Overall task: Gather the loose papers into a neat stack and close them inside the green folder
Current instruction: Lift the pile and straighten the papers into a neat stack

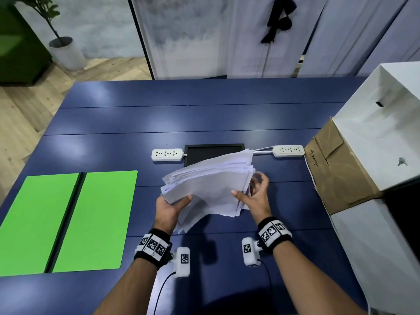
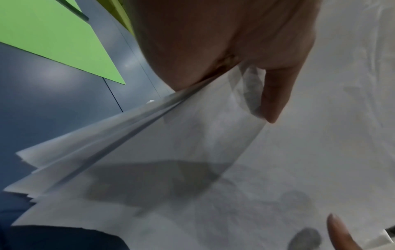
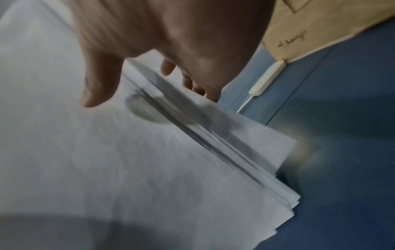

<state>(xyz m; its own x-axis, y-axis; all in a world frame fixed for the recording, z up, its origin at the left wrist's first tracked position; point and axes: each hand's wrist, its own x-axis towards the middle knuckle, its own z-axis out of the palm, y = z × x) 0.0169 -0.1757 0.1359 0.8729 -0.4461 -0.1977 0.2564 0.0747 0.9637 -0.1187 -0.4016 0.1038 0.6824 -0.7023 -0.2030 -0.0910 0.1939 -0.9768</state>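
Note:
An uneven bundle of white papers (image 1: 209,185) is held tilted above the middle of the blue table (image 1: 204,117). My left hand (image 1: 175,204) grips its left edge, thumb on top and fingers underneath; the sheets (image 2: 149,152) fan out at their corners. My right hand (image 1: 252,192) holds the right edge with the thumb on the top sheet (image 3: 107,160) and the fingers curled round the side. The green folder (image 1: 68,219) lies open and flat at the left of the table, with nothing in it.
Two white power strips (image 1: 167,154) (image 1: 288,150) and a black tray (image 1: 213,152) lie just behind the papers. A brown cardboard flap (image 1: 334,169) and large white boxes (image 1: 381,137) crowd the table's right side. A potted plant (image 1: 66,51) stands on the floor far left.

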